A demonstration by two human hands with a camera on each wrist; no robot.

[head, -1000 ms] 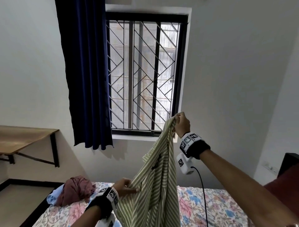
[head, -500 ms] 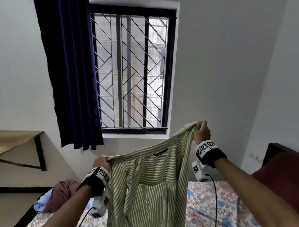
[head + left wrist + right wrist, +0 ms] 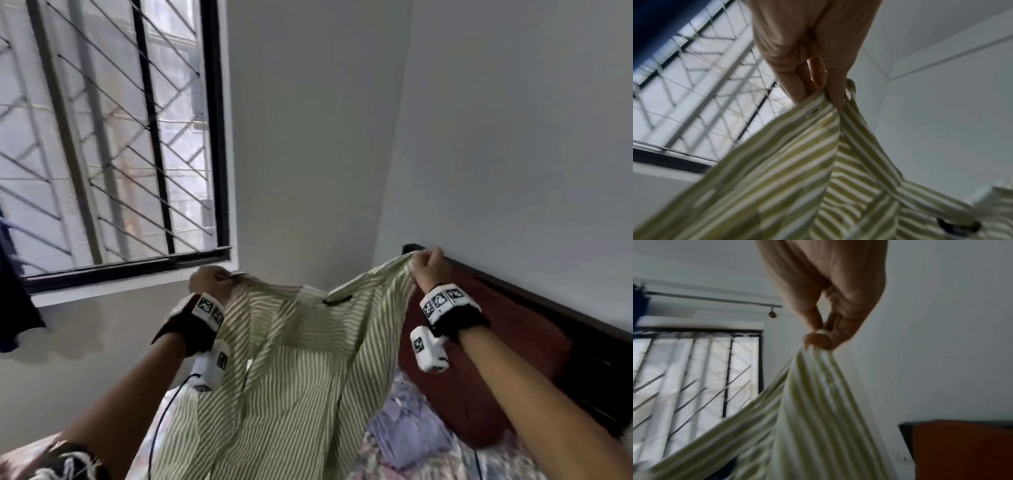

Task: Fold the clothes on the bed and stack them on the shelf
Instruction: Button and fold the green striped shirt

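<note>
A green and white striped shirt [image 3: 294,370] hangs spread out in the air over the bed, its collar label facing me. My left hand [image 3: 214,282] pinches its upper left corner, and the left wrist view shows thumb and fingers [image 3: 818,91] clamped on the striped shirt [image 3: 797,170] beside a buttonhole. My right hand [image 3: 430,265] pinches the upper right corner, a little higher. In the right wrist view the fingertips [image 3: 818,339] bunch the striped shirt [image 3: 807,402] into a tight gather. The shirt's lower part runs out of view.
The bed with its floral sheet [image 3: 455,462] lies below, with a folded lilac striped garment [image 3: 407,431] on it. A dark red headboard [image 3: 496,342] stands at right against the wall. A barred window [image 3: 102,137] and a dark blue curtain [image 3: 10,291] are at left.
My left hand rose to nearly level with the right and both hands drew apart, spreading the shirt. The view swung right, bringing in the headboard and the lilac garment.
</note>
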